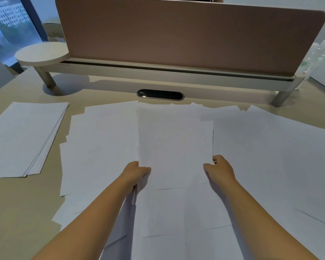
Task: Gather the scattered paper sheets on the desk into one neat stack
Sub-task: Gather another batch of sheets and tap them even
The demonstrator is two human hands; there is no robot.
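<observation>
A pale beige bench [23, 203] with a smooth matte top fills the view. Across its far side runs a tall pinkish-brown divider panel [186, 34] with a felt-like face and a rounded right corner, seated on a long cream riser shelf [158, 75] that stands on short metal legs and ends at the left in a round disc. Below the shelf, an oval dark cable port [160, 94] is set into the bench top.

The scattered paper sheets [270, 156], plain white and rectangular, overlap in a loose spread over the middle and right of the bench, their corners fanning out at odd angles toward the far edge. To the left, apart from the spread, lies a squared stack of sheets [23, 137] with bare bench on its near side.

One held sheet [174, 143] lies upright in the centre, over the others. The left hand [139, 172] is closed on its lower left edge, the thumb on top; the right hand [219, 167] pinches its lower right edge. Both bare forearms reach in over the nearer sheets.
</observation>
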